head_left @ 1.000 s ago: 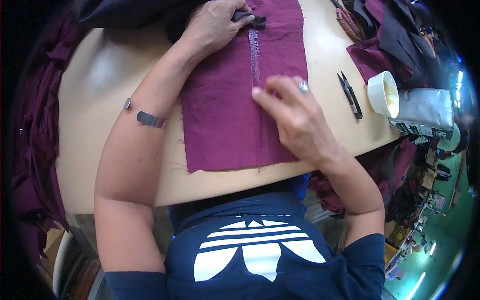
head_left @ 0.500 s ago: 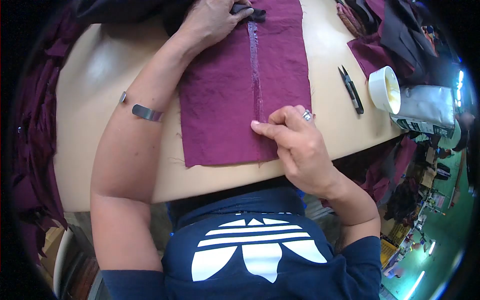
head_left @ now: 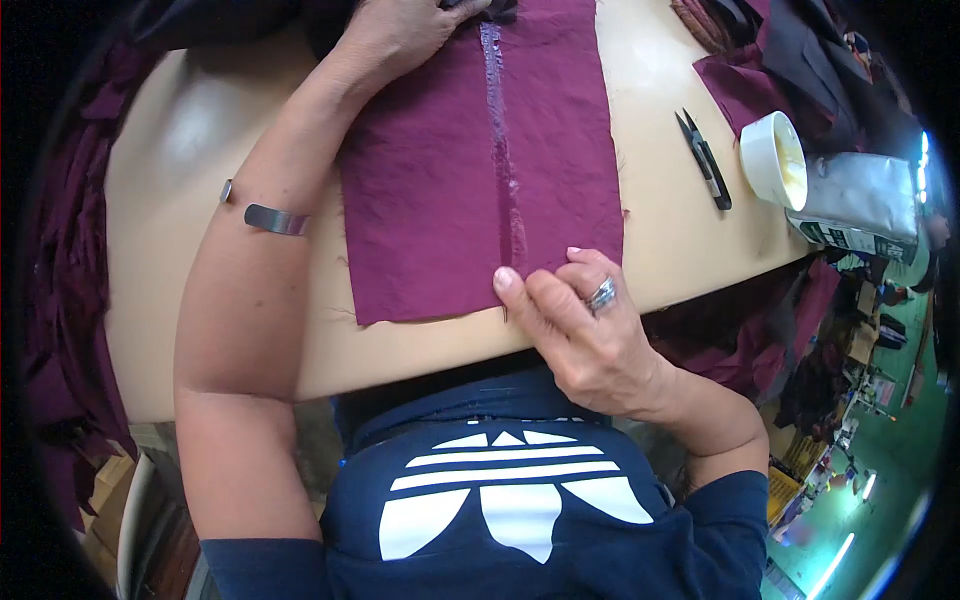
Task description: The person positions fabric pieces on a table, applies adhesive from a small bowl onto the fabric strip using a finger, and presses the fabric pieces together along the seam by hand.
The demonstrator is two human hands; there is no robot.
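Observation:
A maroon cloth panel lies flat on the pale table, with a shiny whitish strip running down its middle. At the panel's top, my left hand is closed on dark fabric, its fingertips partly cut off by the frame edge. My right hand, wearing a ring, touches the strip's lower end near the panel's front edge. Its fingers are curled together, and nothing can be made out between them.
Black thread snips lie right of the panel. Beyond them are a white cup with yellowish contents and a silver packet. Dark and maroon fabric is heaped at the back right; more maroon cloth hangs at the left.
My right hand has moved down along the strip to the panel's front edge. The shiny strip reaches further down. My left hand and the panel appear slightly higher and further left.

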